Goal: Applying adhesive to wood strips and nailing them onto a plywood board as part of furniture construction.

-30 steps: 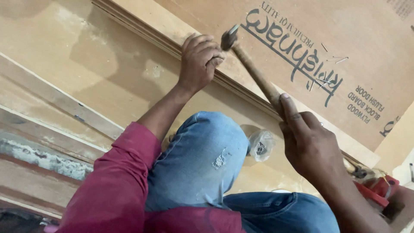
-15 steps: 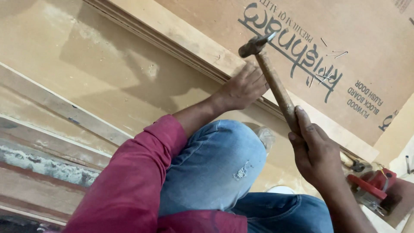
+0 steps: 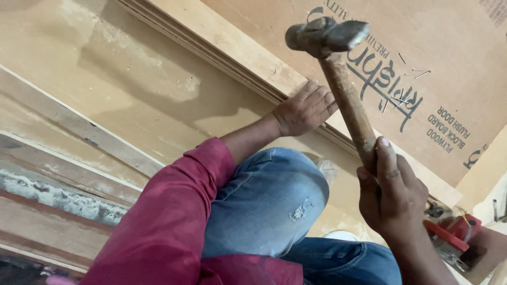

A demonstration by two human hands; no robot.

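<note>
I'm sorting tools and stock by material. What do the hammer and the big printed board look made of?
Hammer: head looks like dull grey metal, worn and unpolished; handle seems bare wood, brown and stained. Printed board: probably plywood or a similar wood sheet, with a matt tan face; thin layers show along its edge.

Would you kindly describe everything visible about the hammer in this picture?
The hammer has a dark, worn metal head, rounded at one end, on a pale brown wooden handle that looks scuffed. It is raised, head uppermost and tilted left, above the plywood board. Only the right hand touches it, gripping the handle's lower end with the thumb laid along it.
</note>
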